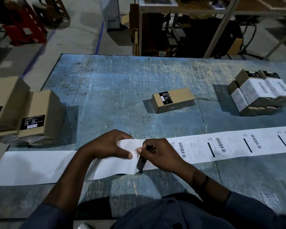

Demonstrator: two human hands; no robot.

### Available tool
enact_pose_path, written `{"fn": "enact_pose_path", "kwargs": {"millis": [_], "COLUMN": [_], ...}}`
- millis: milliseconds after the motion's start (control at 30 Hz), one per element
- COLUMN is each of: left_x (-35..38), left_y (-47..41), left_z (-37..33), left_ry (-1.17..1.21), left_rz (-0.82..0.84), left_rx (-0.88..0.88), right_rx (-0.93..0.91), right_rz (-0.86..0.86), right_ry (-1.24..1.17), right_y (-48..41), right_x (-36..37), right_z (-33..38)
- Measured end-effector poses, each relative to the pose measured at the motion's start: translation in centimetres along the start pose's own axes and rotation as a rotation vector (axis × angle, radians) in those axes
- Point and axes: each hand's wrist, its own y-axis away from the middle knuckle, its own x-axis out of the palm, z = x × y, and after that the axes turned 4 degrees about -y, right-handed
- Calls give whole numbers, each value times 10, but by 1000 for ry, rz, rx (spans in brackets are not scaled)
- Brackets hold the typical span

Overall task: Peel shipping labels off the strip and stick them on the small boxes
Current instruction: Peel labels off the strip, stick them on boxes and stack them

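Peeling is the step in hand, as I judge it. Your left hand (109,146) grips the strip (238,146), thumb on top and fingers curled over its far edge, just where the blank backing (31,166) ends. Your right hand (157,154) is closed round a dark slim tool (141,161), pen or blade I cannot tell, and its thumb presses at the edge of the first label (149,164). The two thumbs almost touch.

The next move, I think, calls for lifting that edge cleanly. Then you pull the label slowly, so it does not tear or curl onto itself, and carry it to the single box (173,100). This box lies bare beyond the strip, in the middle of the table (122,76).

The strip lies across the near side of the table: white and empty on the left, printed with barcodes on the right. Unlabelled boxes (40,116) stand at the left. Boxes with white labels (261,93) are stacked at the far right.
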Motion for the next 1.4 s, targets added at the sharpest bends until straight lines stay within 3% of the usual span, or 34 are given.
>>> {"fn": "enact_pose_path", "kwargs": {"millis": [267,467,700,867,933,967,1033,1100,1267,1400], "left_x": [-28,-44,-42,-31,-16,-4,27,64,116,115], "left_y": [12,20,6,-8,-12,-11,-8,-11,-47,-62], "left_z": [5,14,12,-10,-26,-38,-72,-100,-112,-108], "left_ry": [-43,-155,-483,-828,-954,-858,-436,-193,96,375], "left_rz": [-28,-60,-107,-113,-186,-227,-237,-228,-488,-592], "left_rx": [-74,-186,-330,-557,-458,-292,50,193,218,134], "right_rx": [101,110,108,116,171,208,258,272,331,314], "right_rz": [-52,-129,-311,-311,-292,-302,-382,-476,-487,-382], "right_ry": [-172,-511,-935,-1250,-1248,-1232,-1189,-1138,-953,-883], "right_y": [8,26,45,56,51,46,38,32,24,33], "right_x": [-44,-92,-120,-132,-125,-120,-107,-97,-90,-104], "right_z": [-17,-42,-38,-2,3,2,10,18,32,27]}}
